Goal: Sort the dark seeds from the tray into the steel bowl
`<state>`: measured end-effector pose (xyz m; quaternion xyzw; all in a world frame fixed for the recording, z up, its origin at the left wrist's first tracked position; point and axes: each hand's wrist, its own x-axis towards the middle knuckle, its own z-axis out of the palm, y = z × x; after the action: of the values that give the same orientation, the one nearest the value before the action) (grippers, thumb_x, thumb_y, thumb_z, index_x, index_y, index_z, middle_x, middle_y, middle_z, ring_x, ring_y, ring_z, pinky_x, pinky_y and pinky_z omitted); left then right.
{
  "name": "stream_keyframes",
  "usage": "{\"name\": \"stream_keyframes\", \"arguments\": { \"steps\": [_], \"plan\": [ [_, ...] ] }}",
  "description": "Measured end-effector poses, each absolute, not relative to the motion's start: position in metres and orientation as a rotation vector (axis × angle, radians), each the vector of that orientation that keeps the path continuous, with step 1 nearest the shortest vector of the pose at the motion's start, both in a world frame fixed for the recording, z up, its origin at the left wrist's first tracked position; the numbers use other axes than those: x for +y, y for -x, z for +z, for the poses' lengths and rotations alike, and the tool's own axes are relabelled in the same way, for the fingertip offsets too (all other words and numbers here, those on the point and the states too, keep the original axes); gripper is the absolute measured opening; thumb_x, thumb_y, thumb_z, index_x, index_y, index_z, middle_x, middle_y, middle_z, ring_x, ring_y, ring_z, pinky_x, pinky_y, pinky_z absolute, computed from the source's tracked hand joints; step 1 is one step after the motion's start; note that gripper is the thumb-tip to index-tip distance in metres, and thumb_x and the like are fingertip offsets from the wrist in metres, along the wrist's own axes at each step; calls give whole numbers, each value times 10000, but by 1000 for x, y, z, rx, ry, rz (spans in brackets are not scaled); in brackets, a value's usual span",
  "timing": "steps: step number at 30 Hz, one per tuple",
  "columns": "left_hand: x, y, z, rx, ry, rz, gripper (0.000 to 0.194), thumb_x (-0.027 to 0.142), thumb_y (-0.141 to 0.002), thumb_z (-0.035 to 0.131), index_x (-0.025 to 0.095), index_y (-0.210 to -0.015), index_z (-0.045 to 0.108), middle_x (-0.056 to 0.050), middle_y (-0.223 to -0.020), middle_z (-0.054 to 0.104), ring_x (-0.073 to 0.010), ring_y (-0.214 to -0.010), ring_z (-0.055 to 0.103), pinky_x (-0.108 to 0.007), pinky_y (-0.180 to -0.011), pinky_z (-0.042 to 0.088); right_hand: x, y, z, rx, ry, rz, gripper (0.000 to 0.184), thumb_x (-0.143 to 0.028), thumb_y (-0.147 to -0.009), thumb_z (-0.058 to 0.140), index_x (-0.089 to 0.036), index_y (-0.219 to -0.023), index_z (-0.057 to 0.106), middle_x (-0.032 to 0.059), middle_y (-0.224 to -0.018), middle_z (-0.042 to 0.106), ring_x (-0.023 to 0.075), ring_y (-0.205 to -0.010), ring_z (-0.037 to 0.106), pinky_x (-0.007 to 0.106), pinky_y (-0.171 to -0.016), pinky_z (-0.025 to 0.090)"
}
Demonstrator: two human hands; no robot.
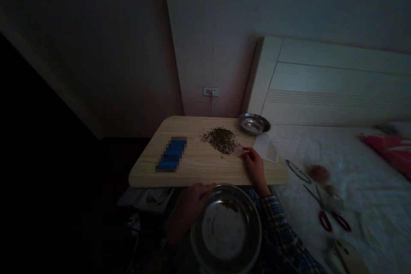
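Observation:
A loose pile of small green and brown bits (221, 139), like seeds or beans, is spread on a light wooden table (205, 171). My right hand (253, 165) pinches a thin, pale, see-through sheet (237, 150) at the pile's near right edge. Below the table's front edge is a large metal bowl (224, 231), with some small brown bits lying inside it. My left hand (192, 203) grips the bowl's rim at its upper left, fingers closed on it.
At the table's back right stands a smaller metal bowl (254, 124), near a white slotted card or comb (268, 149). A blurred blue item (171, 154) lies on the left. Red-handled scissors (324, 209) and a thin loop (298, 171) rest on the bed (369, 180).

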<state>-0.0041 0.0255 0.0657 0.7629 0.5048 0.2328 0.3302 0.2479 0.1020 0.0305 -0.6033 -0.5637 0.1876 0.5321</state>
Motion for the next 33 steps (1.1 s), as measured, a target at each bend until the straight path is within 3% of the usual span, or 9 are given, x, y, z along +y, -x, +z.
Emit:
{"name": "stream_keyframes", "arguments": {
  "steps": [6, 18, 25, 33],
  "plan": [
    [28, 5, 59, 1309, -1974, 634, 321, 299, -828, 442, 269, -1092, 620, -50, -983, 706, -183, -849, 628, -265, -777, 438, 101, -247, 31, -1359, 1431, 468, 328, -294, -788, 421, -182, -1038, 601, 41, -786, 676, 191, -717, 603, 288, -668, 435],
    [23, 2, 68, 1385, -1989, 598, 332, 355, -832, 430, 259, -1067, 645, -64, -867, 717, -195, -782, 631, -266, -710, 435, 101, -247, 32, -1347, 1430, 470, 325, -285, -786, 428, -178, -1041, 599, 38, -772, 672, 188, -708, 596, 290, -676, 436],
    [24, 4, 61, 1359, -1976, 629, 315, 316, -825, 449, 276, -1078, 632, -41, -967, 709, -189, -859, 628, -255, -754, 430, 103, -248, 29, -1351, 1414, 482, 330, -275, -778, 419, -178, -1034, 603, 35, -771, 676, 185, -709, 603, 286, -668, 436],
    [24, 2, 66, 1340, -1952, 642, 317, 380, -825, 449, 282, -1055, 644, -35, -925, 721, -192, -827, 642, -260, -740, 444, 101, -248, 31, -1358, 1418, 490, 340, -293, -783, 417, -174, -1044, 601, 43, -777, 676, 190, -719, 601, 293, -675, 440]
  ]
}}
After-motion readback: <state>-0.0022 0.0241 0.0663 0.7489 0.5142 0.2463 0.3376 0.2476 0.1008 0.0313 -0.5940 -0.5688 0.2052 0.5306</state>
